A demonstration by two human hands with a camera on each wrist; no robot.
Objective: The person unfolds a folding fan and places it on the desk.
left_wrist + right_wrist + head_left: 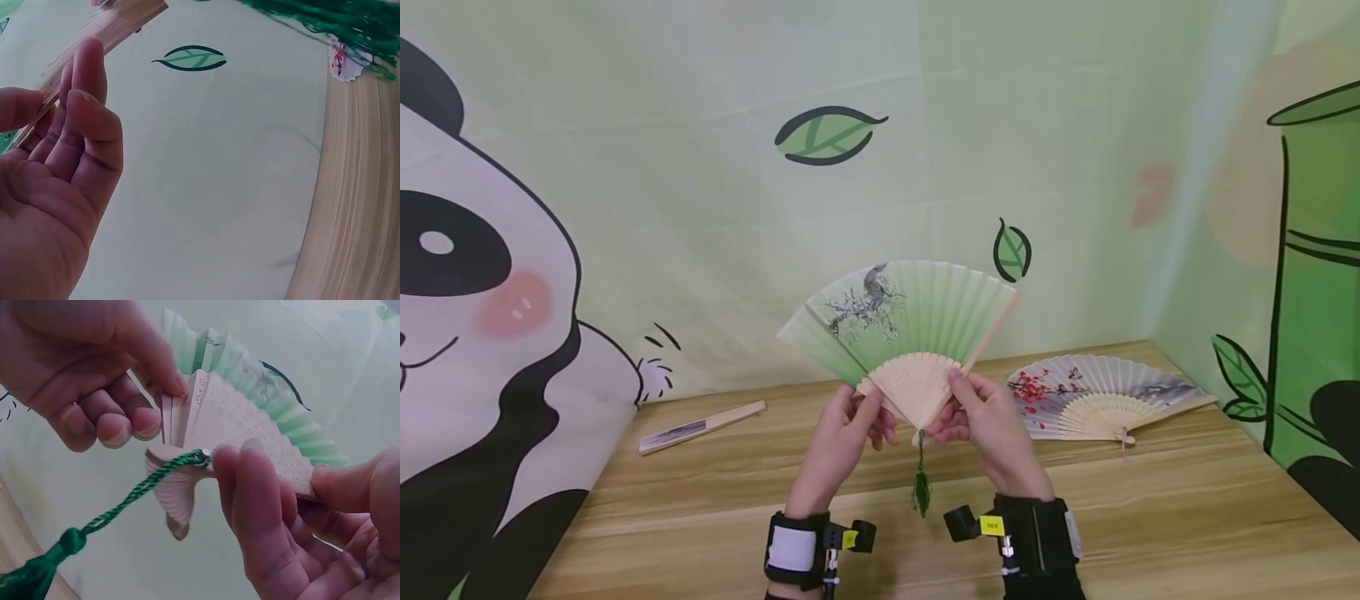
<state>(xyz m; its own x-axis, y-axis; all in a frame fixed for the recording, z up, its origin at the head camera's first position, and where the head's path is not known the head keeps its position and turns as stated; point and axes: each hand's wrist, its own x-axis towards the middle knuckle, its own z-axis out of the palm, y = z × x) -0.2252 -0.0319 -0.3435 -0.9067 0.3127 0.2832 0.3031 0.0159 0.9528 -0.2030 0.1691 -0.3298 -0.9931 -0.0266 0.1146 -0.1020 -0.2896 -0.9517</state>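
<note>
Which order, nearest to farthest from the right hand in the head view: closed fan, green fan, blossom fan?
1. Green fan, gripped by the right hand.
2. Blossom fan, on the table, right side.
3. Closed fan, on the table, left side.

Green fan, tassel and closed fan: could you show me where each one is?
Green fan (928,321): head view, on its pleated leaf.
Tassel (921,490): head view, on its hanging fringe.
Closed fan (703,428): head view, on the middle of its folded length.
</note>
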